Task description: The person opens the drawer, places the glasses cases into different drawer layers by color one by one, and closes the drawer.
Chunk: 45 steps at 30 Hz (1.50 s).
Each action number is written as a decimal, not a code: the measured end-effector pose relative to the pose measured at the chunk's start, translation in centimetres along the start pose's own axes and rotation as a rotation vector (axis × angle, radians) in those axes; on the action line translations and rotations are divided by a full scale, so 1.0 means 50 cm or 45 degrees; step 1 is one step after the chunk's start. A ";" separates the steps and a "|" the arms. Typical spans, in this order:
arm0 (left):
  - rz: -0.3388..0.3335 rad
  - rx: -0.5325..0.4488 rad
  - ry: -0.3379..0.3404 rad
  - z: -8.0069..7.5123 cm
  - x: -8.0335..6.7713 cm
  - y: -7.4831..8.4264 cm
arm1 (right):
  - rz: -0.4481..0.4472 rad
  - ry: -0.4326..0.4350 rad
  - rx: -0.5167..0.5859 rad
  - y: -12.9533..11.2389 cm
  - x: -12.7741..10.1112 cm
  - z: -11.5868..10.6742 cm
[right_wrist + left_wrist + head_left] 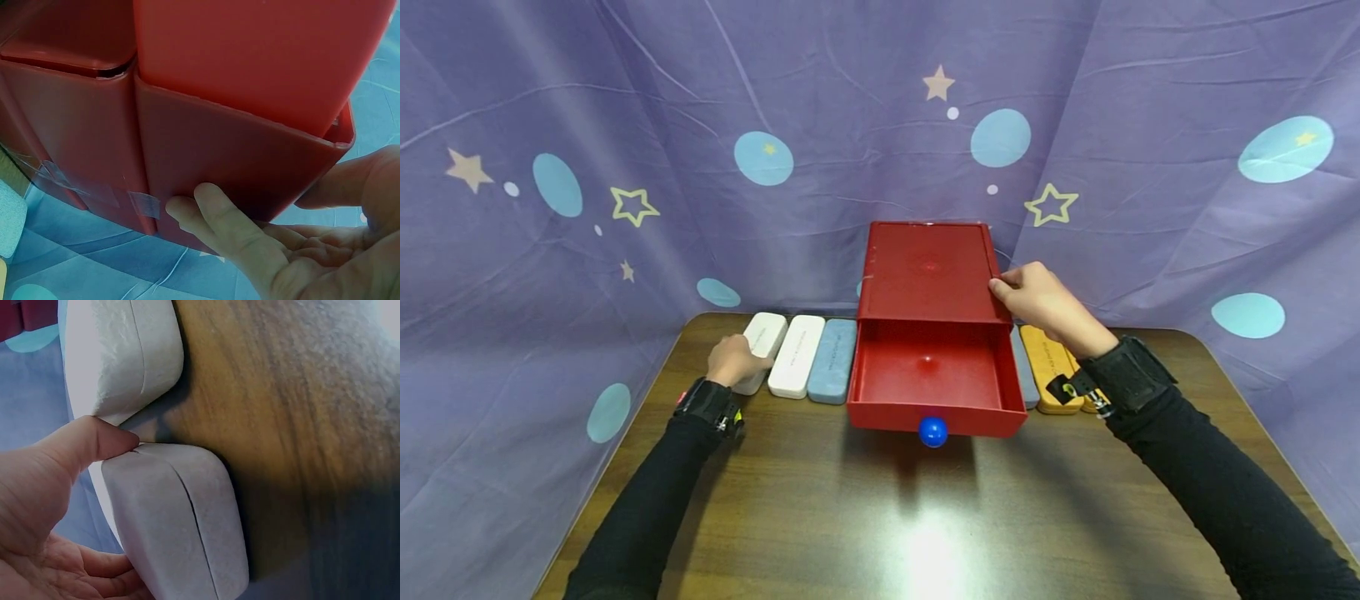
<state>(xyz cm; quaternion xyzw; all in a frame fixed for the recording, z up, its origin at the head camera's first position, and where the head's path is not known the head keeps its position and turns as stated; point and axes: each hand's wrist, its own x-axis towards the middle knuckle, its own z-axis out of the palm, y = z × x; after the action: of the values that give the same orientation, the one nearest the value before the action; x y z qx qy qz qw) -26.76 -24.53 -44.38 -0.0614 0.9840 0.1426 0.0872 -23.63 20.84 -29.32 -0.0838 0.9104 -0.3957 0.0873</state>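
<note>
My left hand point(732, 361) grips the leftmost white glasses case point(181, 512) across its width, thumb on the side facing a second white glasses case point(796, 357), fingers on the other. A thin seam runs along its side in the left wrist view. My right hand point(1048, 304) holds the red drawer cabinet point(928, 271) at its right edge, thumb on top and fingers flat along the side wall. The cabinet's upper drawer point(880, 408) is pulled out toward me, with nothing in it. On its front is a round blue knob point(933, 432).
A blue-grey case point(832, 362) lies left of the cabinet. On the right, another blue-grey case point(1024, 367) and yellow cases point(1049, 371) lie partly behind my right wrist. A purple patterned cloth point(850, 108) hangs behind the wooden table point(805, 517).
</note>
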 end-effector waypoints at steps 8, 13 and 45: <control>-0.029 -0.019 -0.028 -0.003 -0.004 -0.009 | -0.004 0.004 -0.002 -0.002 -0.003 0.001; -0.024 -0.029 -0.115 -0.012 -0.007 -0.008 | -0.006 0.024 -0.009 -0.005 -0.002 0.003; -0.124 -0.756 -0.478 -0.089 -0.061 0.021 | 0.001 0.031 -0.029 -0.006 -0.005 0.005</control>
<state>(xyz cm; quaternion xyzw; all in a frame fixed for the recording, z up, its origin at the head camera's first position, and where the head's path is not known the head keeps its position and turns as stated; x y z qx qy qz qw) -24.61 -24.54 -39.29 -0.1036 0.8625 0.4267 0.2515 -23.30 20.53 -29.26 -0.0798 0.9158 -0.3864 0.0755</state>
